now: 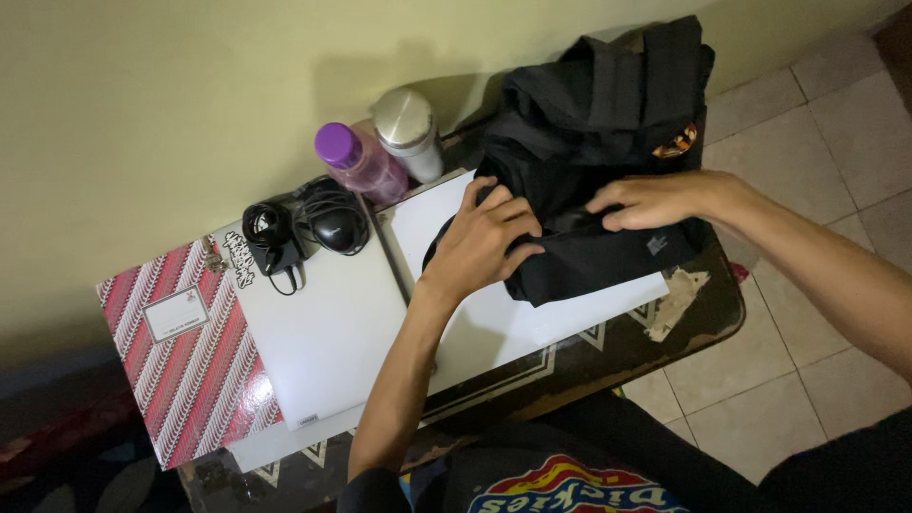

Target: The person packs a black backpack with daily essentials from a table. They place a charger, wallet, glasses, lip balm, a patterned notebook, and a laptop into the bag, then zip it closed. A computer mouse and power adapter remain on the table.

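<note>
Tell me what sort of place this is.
Probably a room at home or in a dorm: a small worn table against a plain wall, tiled floor, with a laptop, water bottles and a black backpack under both hands.

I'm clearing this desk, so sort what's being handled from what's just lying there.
In hand:
black backpack
left hand
right hand

Lying about:
purple-capped bottle
steel flask
mouse
coiled cable
striped folder
laptop

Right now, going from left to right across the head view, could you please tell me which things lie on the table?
Red-and-white patterned folder → coiled black cable → black mouse → purple-capped bottle → steel flask → left hand → black backpack, with the right hand on it.
</note>
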